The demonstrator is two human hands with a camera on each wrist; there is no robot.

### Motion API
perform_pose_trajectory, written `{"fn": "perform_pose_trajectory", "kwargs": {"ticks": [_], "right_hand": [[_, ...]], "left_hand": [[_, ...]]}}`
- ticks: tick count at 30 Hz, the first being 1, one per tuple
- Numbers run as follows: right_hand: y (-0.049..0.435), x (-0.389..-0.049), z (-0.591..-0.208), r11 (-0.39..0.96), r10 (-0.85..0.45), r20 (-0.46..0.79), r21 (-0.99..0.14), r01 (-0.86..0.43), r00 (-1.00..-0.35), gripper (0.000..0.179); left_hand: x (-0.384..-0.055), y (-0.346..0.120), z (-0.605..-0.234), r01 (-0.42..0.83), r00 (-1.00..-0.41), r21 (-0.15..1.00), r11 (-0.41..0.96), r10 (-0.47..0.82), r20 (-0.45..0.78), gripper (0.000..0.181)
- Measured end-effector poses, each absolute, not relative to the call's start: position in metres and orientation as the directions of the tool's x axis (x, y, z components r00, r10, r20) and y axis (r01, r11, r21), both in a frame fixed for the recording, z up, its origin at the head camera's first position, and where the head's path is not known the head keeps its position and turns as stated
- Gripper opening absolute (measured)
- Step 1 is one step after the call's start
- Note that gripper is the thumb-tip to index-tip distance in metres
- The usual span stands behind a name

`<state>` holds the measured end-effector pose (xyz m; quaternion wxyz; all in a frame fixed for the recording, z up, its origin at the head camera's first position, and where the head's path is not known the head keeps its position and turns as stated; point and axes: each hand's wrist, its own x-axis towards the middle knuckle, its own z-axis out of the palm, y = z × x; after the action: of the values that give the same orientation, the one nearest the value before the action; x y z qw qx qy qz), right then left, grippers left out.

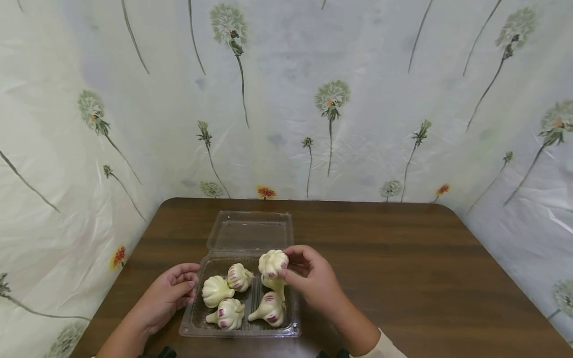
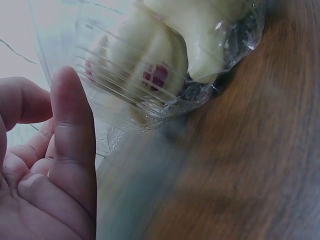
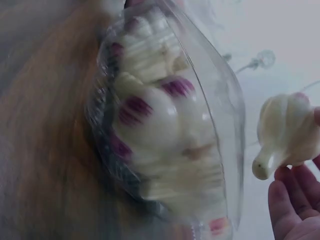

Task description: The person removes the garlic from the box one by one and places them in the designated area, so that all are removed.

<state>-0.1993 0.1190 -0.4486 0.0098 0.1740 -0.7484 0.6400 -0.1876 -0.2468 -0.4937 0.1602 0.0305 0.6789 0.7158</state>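
Note:
My right hand [image 1: 315,281] pinches a garlic bulb [image 1: 273,263] over the back right of a clear plastic clamshell box [image 1: 239,332]. In the right wrist view that garlic bulb [image 3: 282,132] sits at the fingertips, its stem pointing down and left, apart from the box wall. Several more white bulbs with purple streaks lie inside the box, such as one [image 1: 230,314] at the front left. The held bulb partly covers another beneath it. Beside the box's left wall my left hand [image 1: 167,296] rests with loosely bent fingers; its thumb [image 2: 74,125] is apart from the index finger.
The box's clear lid [image 1: 250,231] lies folded back, away from me. A dark brown wooden table [image 1: 403,278] carries the box at its left part. Behind and at both sides hangs a pale curtain [image 1: 286,99] printed with dandelions.

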Motion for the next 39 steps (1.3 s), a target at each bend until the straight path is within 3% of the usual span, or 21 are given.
{"fn": "perform_pose_trajectory", "kwargs": {"ticks": [22, 39], "right_hand": [[0.139, -0.212, -0.456, 0.112, -0.062, 0.211, -0.97, -0.217, -0.976, 0.035], [0.166, -0.215, -0.471, 0.186, 0.052, 0.162, -0.971, -0.149, -0.986, 0.032]], "left_hand": [[-0.187, -0.246, -0.492, -0.177, -0.951, 0.984, -0.03, 0.263, -0.163, 0.041], [-0.188, -0.248, -0.492, -0.15, -0.953, 0.988, -0.046, 0.273, -0.133, 0.045]]}}
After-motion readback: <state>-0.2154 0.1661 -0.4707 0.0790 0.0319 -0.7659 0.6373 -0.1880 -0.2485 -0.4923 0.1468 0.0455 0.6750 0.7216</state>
